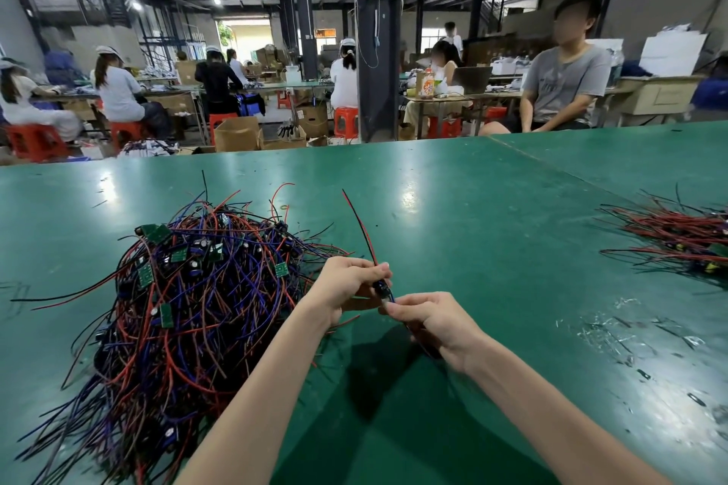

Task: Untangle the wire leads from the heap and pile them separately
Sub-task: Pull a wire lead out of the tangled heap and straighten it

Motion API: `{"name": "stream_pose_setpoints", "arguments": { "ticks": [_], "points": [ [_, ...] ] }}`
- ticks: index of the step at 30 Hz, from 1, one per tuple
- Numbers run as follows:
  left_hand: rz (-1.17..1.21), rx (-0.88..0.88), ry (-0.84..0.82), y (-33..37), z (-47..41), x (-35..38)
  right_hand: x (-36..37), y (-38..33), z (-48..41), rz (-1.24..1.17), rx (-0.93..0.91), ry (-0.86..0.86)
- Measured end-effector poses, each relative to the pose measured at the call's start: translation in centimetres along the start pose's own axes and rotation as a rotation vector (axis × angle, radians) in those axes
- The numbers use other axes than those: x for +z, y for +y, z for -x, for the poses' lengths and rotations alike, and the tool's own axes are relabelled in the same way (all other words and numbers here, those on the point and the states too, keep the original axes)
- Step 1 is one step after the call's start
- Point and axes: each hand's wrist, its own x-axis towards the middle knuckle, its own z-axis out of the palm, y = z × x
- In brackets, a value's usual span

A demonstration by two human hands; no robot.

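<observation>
**Heap.** The heap [189, 295] lies on the left of the green table [492, 209]. It is a dense mound of thin red, black, blue and purple wires, looped through one another. Small flat green boards [145, 275] are caught among them. Loose ends splay outward over the glossy tabletop. The insulation looks smooth and flexible, so snags are more likely at the boards than along the strands.

**Left hand.** The left hand [346, 287] is just right of the heap. Its fingers are curled around one wire lead [364, 232], whose red-and-black pair stands up and away from the hand. The lead appears clear of the heap, though strands near the wrist leave this uncertain.

**Right hand.** The right hand [429, 323] is close against the left. Thumb and fingertips pinch the lead's blue wire just below a small black part [381, 289] held between the two hands. The other fingers are curled.

**Step in hand (judgement).** One lead is being straightened before it is set aside.
- Hold the lead at the black part, not on the thin wire alone.
- Draw the blue wire through the pinch under light tension.
- Avoid sharp bends where the wire meets the part.
- Confirm that no strand from the heap trails along.

**Separate pile.** The separate pile [685, 240] lies at the far right, well apart from the hands and partly cut off by the frame edge. Its red and black wires lie roughly parallel, so lay the lead in the same direction. Shiny scraps [614, 335] are scattered on the table between the hands and the pile.
</observation>
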Motion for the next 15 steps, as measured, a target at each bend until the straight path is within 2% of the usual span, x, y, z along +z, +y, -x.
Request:
{"name": "stream_pose_setpoints", "arguments": {
  "ticks": [7,12,15],
  "points": [
    [0.066,0.006,0.104,0.15,-0.01,0.56,-0.18,0.28,-0.12,0.233,-0.139,0.029],
    [0.144,0.039,0.224,0.22,-0.17,-0.02,-0.04,0.66,-0.41,0.295,-0.093,0.024],
    [0.148,0.05,0.243,0.52,-0.16,-0.04,-0.33,0.58,-0.67,0.315,-0.049,0.064]
  ]
}}
